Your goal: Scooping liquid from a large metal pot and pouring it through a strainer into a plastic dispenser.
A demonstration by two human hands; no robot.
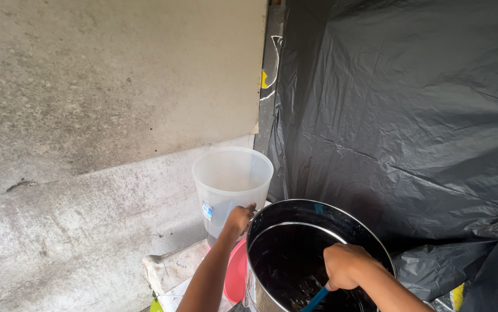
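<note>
Large steel pot (318,254) is sitting at lower centre, holding dark liquid. Blue handle (317,299) is slanting down-left into the pot from the right hand (346,266), whose grip is closing in a fist around the handle's upper end. Left hand (239,219) is resting at the pot's far-left rim, fingers curling over it, just beside the translucent plastic bucket (231,182). Pink basin (236,271) is lying left of the pot. Black plastic sheeting (411,115) is hanging behind; grey wall (110,86) on the left.

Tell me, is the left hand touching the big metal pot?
Touching. The head view shows the left hand with its fingers resting on the rim of the metal pot, right beside the clear plastic bucket.
</note>
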